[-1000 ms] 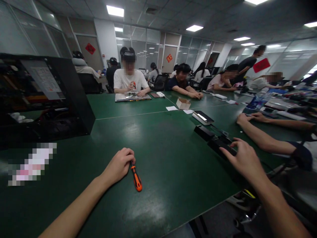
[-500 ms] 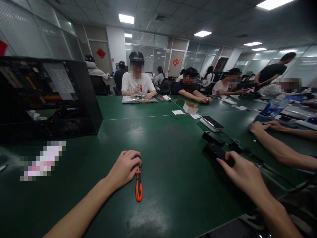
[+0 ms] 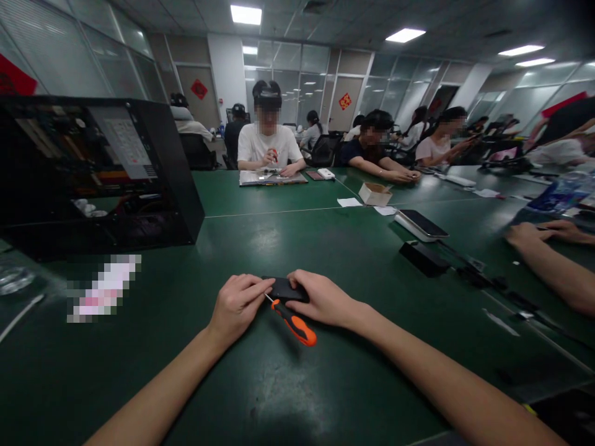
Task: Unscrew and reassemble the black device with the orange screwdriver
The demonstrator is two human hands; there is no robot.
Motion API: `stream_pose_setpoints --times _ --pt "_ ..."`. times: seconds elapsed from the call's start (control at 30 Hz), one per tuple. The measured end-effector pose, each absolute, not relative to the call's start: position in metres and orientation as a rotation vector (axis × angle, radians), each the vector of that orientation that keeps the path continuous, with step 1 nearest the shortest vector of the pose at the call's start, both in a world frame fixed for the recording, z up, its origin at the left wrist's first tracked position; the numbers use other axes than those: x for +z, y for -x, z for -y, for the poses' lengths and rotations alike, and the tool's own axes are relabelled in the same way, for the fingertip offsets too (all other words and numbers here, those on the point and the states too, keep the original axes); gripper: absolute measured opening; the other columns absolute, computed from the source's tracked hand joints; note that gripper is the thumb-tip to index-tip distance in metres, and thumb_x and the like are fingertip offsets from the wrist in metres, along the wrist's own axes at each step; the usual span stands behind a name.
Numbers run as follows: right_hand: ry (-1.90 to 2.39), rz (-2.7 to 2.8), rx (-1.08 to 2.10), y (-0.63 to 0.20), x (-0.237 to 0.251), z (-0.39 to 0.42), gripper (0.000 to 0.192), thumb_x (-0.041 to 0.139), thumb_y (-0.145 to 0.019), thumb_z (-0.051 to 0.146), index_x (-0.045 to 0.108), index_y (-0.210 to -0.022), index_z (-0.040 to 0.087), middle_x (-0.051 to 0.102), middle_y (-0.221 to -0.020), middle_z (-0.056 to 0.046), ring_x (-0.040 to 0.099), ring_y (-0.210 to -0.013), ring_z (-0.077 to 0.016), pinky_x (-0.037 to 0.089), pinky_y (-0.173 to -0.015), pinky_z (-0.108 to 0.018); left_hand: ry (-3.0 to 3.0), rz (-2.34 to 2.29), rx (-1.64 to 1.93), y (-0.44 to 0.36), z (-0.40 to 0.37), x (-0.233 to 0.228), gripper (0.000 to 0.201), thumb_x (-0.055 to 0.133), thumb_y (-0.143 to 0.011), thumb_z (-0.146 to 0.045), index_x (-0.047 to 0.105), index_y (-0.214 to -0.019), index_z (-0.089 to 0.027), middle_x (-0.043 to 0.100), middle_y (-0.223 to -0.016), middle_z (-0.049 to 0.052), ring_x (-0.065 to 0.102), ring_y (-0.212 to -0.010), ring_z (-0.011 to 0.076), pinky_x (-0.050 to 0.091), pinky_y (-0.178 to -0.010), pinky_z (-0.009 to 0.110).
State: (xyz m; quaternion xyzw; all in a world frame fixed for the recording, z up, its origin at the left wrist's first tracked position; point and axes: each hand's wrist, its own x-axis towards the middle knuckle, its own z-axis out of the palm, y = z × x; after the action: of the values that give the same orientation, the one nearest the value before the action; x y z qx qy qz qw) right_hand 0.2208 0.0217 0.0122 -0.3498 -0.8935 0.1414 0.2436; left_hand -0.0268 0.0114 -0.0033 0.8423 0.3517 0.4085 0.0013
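Green mat surface: the table [image 3: 325, 384] carries all items in the head view; only this view is available.
Left hand: the left hand [image 3: 238, 305] rests knuckles-up on the mat, fingers curled, fingertips at the shaft end of the screwdriver [image 3: 292, 321]. Whether it pinches the shaft cannot be told.
Right hand: the right hand [image 3: 323, 300] lies over the near edge of a small black device [image 3: 283, 288], fingers closed loosely on it, apparently to pin it flat against the mat.
Screwdriver: orange-and-black handle, lying on the mat, handle pointing toward the wearer's right, tip under the left fingertips, just beside the device.
Device position: centre of the table, between both hands, touching the right hand.
Left side: an open black computer case [image 3: 93, 179] stands well apart; open mat lies between it and the left hand.
Right side: a black adapter [image 3: 424, 257], a phone [image 3: 421, 224] and cables lie well apart; a co-worker's forearm [image 3: 553, 266] rests beyond them.
Far side: clear mat up to the seam, then a small cardboard box [image 3: 374, 194].
Near edge: both forearms cross it; room to draw back is open.
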Motion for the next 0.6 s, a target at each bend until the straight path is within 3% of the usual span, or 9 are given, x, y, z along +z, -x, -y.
stream_pose_setpoints --times 0.07,0.13,0.33,0.5,0.6 --pt "0.801 2.356 0.4 -0.222 0.007 -0.016 0.055 0.078 -0.081 0.043 0.052 -0.123 0.019 0.064 -0.125 -0.016 0.062 -0.113 -0.0278 0.05 -0.094 -0.043 -2.608 -1.151 1.274 0.025 -0.011 -0.004 0.026 0.054 -0.102 -0.027 0.074 -0.118 -0.025 0.072 -0.087 0.004 0.065 -0.077 0.0167 0.048 -0.071 0.031" --pt "0.682 2.286 0.389 -0.222 0.005 -0.01 0.068 0.078 -0.079 0.051 0.05 -0.133 0.02 0.062 -0.131 -0.017 0.059 -0.121 -0.0295 0.048 -0.101 -0.047 -2.573 -1.174 1.246 0.023 -0.012 -0.005 0.026 0.055 -0.101 -0.027 0.075 -0.117 -0.026 0.069 -0.085 0.003 0.063 -0.075 0.0156 0.048 -0.069 0.029" --pt "0.555 2.119 0.409 -0.217 0.004 -0.005 0.026 0.065 -0.093 0.034 0.063 -0.118 0.026 0.074 -0.104 -0.006 0.068 -0.099 -0.0225 0.053 -0.091 -0.042 -2.419 -1.217 1.228 0.018 -0.013 -0.004 0.027 0.058 -0.098 -0.027 0.073 -0.12 -0.025 0.066 -0.093 0.004 0.064 -0.083 0.0174 0.053 -0.076 0.03" --pt "0.733 1.895 0.486 -0.221 0.002 -0.008 0.022 0.063 -0.095 0.028 0.066 -0.117 0.025 0.07 -0.107 -0.008 0.067 -0.098 -0.0202 0.055 -0.087 -0.037 -2.274 -1.367 1.184 0.014 -0.013 -0.001 0.064 0.071 -0.088 -0.032 0.045 -0.146 -0.024 0.064 -0.118 0.007 0.064 -0.095 0.0217 0.054 -0.089 0.038" --pt "0.813 1.844 0.474 -0.224 0.0 -0.012 0.022 0.063 -0.095 0.029 0.066 -0.116 0.026 0.068 -0.106 -0.008 0.066 -0.098 -0.0207 0.055 -0.088 -0.038 -2.239 -1.397 1.131 0.013 -0.014 -0.001 0.055 0.072 -0.087 -0.033 0.051 -0.136 -0.023 0.065 -0.118 0.008 0.064 -0.098 0.024 0.055 -0.089 0.041"
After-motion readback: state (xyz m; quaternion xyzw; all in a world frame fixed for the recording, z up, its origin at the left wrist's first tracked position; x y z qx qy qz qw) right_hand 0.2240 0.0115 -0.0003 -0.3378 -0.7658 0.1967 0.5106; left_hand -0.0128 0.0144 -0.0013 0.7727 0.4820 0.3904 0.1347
